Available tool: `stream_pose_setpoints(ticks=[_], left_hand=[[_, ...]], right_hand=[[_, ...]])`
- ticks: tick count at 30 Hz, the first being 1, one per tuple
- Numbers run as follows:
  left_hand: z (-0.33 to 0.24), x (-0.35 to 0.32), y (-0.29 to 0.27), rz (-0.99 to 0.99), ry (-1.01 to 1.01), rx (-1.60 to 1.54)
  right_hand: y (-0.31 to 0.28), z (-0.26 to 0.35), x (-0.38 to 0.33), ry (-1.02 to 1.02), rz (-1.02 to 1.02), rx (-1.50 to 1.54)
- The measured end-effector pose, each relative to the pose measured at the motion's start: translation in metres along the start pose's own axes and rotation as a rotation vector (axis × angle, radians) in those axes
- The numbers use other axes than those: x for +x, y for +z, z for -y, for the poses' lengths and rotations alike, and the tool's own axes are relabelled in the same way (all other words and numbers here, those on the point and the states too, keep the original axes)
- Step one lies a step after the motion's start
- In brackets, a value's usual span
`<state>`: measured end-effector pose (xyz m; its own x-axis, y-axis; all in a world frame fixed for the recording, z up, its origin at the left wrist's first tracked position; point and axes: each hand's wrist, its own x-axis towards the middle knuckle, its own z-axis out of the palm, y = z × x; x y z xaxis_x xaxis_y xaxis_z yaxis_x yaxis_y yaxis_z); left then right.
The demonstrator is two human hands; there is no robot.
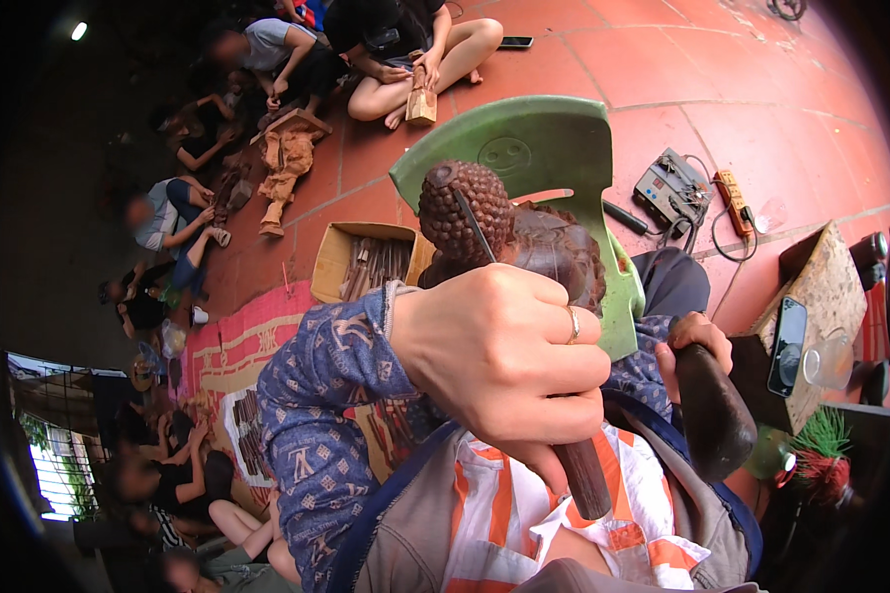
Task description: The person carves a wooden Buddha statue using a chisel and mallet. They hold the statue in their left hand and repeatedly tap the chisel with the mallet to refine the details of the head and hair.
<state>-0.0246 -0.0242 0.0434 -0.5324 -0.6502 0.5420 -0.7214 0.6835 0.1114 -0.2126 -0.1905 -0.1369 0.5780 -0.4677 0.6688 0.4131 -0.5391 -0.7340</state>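
My left hand is closed around a chisel, whose dark wooden handle sticks out below my fist. Its thin metal blade runs up to the bumpy round knob of a dark brown wood carving. Part of the carving is hidden behind my hand. It rests against a green plastic chair. To the right, my right hand grips a dark wooden mallet by its upper end, its thick rounded head hanging downward, apart from the chisel.
A cardboard box of chisels stands left of the carving. Beyond the chair lie a grey control box and an orange power strip with cords. A phone and clear cup sit at right. Several people work on carvings at far left.
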Motion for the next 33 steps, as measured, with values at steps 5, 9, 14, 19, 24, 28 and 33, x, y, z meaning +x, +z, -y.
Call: stream_pose_setpoints(ticks=[5,9,14,19,24,28,33], left_hand=[[0.005,-0.006,0.004,0.053,0.041,0.131],[0.008,-0.008,0.007,0.086,0.044,0.184],[0.009,-0.008,0.009,0.082,0.051,0.203],[0.01,-0.007,0.006,0.023,0.064,0.16],[0.002,-0.003,0.004,-0.059,0.105,0.081],[0.001,-0.004,0.005,-0.076,0.095,0.056],[0.005,-0.004,0.005,-0.081,0.099,0.046]], right_hand=[[0.014,0.008,0.012,-0.318,-0.128,-0.142],[0.016,0.009,0.011,-0.402,-0.175,-0.346],[0.015,0.006,0.004,-0.404,-0.2,-0.416],[0.013,0.008,0.002,-0.377,-0.177,-0.271],[0.015,0.012,0.009,-0.431,-0.248,-0.172],[0.015,0.016,0.013,-0.426,-0.205,-0.185],[0.014,0.024,0.014,-0.424,-0.19,-0.181]])
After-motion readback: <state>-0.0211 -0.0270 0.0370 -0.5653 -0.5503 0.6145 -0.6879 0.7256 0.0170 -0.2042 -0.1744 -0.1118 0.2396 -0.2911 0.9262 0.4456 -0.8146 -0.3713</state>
